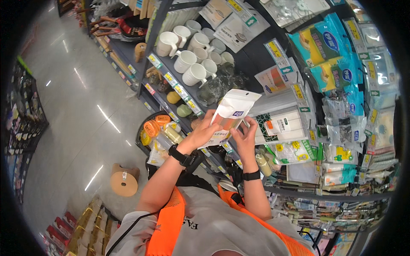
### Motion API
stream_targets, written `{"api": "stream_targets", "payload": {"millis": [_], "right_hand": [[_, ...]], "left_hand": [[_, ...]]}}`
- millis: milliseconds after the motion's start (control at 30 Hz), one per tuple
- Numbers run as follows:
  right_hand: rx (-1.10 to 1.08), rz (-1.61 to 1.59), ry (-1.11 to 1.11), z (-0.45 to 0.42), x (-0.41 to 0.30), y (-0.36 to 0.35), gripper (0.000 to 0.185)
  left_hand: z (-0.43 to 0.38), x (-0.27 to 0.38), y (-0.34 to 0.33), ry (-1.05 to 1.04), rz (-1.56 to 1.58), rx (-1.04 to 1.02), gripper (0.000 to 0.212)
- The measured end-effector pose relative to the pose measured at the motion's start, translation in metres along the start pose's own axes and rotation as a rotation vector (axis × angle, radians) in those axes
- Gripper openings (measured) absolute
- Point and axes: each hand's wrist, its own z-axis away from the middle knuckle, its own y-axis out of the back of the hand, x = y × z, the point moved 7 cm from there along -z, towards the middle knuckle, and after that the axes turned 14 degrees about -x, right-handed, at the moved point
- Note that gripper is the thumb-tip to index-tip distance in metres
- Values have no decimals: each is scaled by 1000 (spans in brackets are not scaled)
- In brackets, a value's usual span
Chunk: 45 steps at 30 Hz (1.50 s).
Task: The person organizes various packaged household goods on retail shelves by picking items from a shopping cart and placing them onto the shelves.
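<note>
A white packet with a coloured window (228,116) is held upright before the shelves. My left hand (205,131) grips its left side, thumb across the front. At its lower right edge is my right hand (245,136), with thumb and fingers on the packet's edge. Behind the packet, to the right, hangs a flat pack of white goods (285,126). A similar window packet (277,78) hangs higher, beside a price tag. Several white mugs (194,74) stand on the shelf above my left hand.
A basket (138,140) of bottles and orange-lidded containers stands left of my left forearm. Blue and yellow packs (333,41) hang on hooks at the right. A brown stool (124,182) stands on the floor at the left. Shelf edges with price labels (179,89) run diagonally near my hands.
</note>
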Motion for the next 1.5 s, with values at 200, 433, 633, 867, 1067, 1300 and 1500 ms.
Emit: {"api": "stream_targets", "payload": {"millis": [200,433,633,867,1067,1300,1500], "right_hand": [[2,-378,-194,-4,9,34,60],[357,-377,-82,3,-13,73,63],[419,-291,-107,6,-17,93,59],[402,-369,-95,14,-2,99,58],[385,-385,-16,16,-14,97,52],[370,-353,54,11,-47,98,38],[364,-354,0,-7,-58,100,40]], "left_hand": [[-46,18,-11,65,-37,-121,46],[-91,51,-30,43,-217,-106,47],[-125,129,-62,-390,-577,71,64],[-145,144,-108,-333,195,-118,68],[-156,185,-118,-461,-90,-286,74],[-163,194,-98,-409,-209,-290,78],[-158,199,-100,-394,-194,-314,79]]}}
